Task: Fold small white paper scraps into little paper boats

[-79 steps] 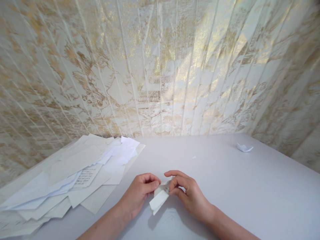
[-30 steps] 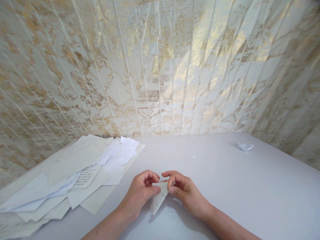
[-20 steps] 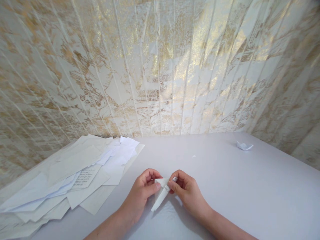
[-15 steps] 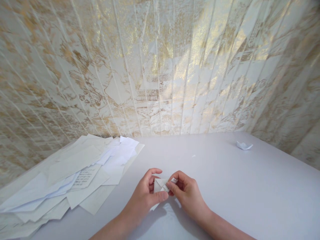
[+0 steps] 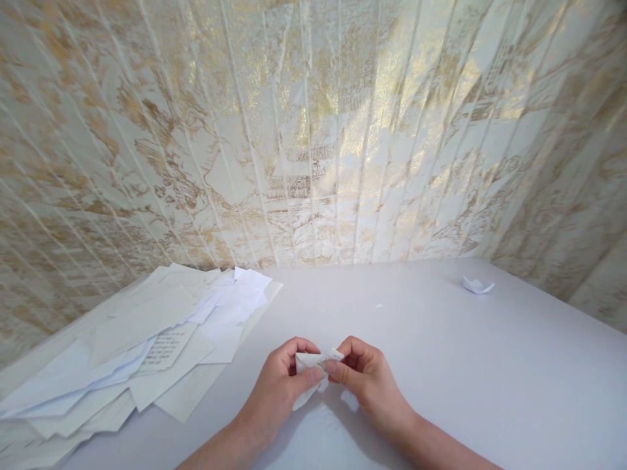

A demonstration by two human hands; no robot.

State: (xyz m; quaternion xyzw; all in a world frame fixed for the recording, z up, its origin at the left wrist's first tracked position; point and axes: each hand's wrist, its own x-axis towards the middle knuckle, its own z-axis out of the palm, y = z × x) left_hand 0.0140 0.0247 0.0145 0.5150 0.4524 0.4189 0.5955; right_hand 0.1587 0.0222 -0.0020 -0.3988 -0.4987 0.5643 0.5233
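Note:
A small folded piece of paper [image 5: 307, 360], white with some dark print near its right end, is held between both hands above the table. My left hand [image 5: 287, 378] is closed on its left side, thumb on the near face and fingers behind. With thumb and bent fingers, my right hand [image 5: 365, 375] pinches the paper's right end. One pointed flap hangs down below the left thumb. The fingers cover part of the folds.
On the left of the white table [image 5: 416, 346] lies a spread pile of paper sheets [image 5: 147, 320], one with printed text. A small folded paper boat [image 5: 478, 285] sits at the far right. A tiny paper scrap [image 5: 379, 305] lies beyond my hands. A patterned wall [image 5: 313, 130] rises behind the table.
The folded paper has tilted and turned in my hands, its crossed folds now less visible. The left fingers have curled in closer to it, and the right thumb has shifted slightly lower.

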